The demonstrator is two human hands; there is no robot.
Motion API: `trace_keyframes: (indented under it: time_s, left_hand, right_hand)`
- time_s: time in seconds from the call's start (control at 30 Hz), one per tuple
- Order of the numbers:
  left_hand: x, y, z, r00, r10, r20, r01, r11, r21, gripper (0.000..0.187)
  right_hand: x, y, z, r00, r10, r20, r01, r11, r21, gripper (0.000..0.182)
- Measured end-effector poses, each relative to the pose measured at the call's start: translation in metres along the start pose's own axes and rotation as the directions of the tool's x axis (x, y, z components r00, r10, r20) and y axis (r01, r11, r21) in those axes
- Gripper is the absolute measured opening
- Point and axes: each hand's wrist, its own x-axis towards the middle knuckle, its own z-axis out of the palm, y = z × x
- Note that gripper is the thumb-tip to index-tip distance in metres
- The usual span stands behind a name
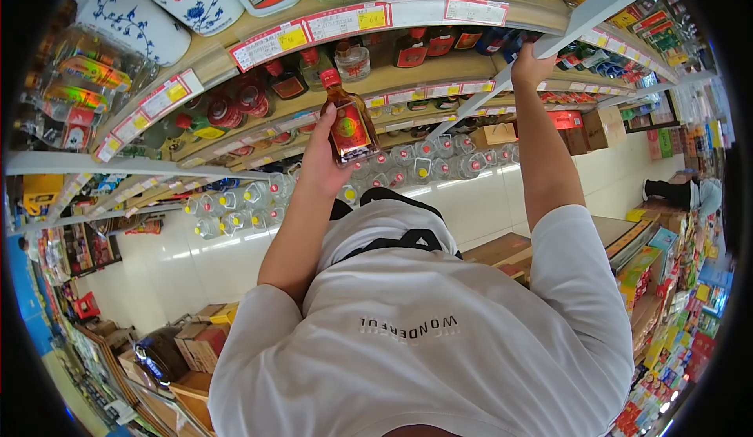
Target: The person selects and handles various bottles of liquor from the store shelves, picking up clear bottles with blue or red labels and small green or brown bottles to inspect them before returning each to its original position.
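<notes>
My left hand (323,148) is closed around a small flat liquor bottle (350,129) with amber contents, a red cap and a red-and-gold label. It holds the bottle upright in front of the shelves. Behind it on the shelf stand a clear bottle (352,61) and a dark red-capped bottle (287,81). My right hand (535,67) reaches up to the right, at the grey shelf upright (566,35), close to some dark blue items (496,41) on the shelf. Its fingertips are hidden in the shadow there.
Price labels (375,18) run along the curved shelf edges. White bottles with blue flowers (135,20) stand on the top shelf. Large clear jugs (416,162) sit in rows on the floor. Cartons (198,344) lie behind me, and another person (681,194) is far right.
</notes>
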Motion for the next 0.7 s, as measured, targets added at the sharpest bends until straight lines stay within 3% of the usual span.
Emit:
trace_keyframes:
  time_s: [0.13, 0.4, 0.53, 0.7]
  left_hand:
    - [0.008, -0.002, -0.006, 1.000, 0.006, -0.002, -0.006, 0.993, 0.117, 0.032]
    - [0.031, -0.001, -0.006, 0.999, -0.002, 0.047, -0.010, 0.970, 0.243, 0.034]
    - [0.055, 0.009, -0.009, 0.940, 0.274, 0.202, -0.340, 0.769, 0.541, 0.039]
    - [0.070, 0.017, -0.001, 0.887, 0.408, 0.217, -0.415, 0.497, 0.762, 0.039]
  right_hand:
    - [0.001, 0.007, -0.001, 1.000, 0.009, 0.021, -0.011, 0.996, 0.091, 0.042]
    - [0.000, 0.009, 0.001, 0.999, -0.031, -0.023, 0.032, 0.997, 0.072, 0.045]
    - [0.000, 0.010, 0.003, 0.998, -0.030, -0.047, 0.034, 0.996, 0.087, 0.044]
    - [-0.001, 0.001, 0.000, 0.999, -0.030, -0.039, 0.031, 0.999, 0.014, 0.043]
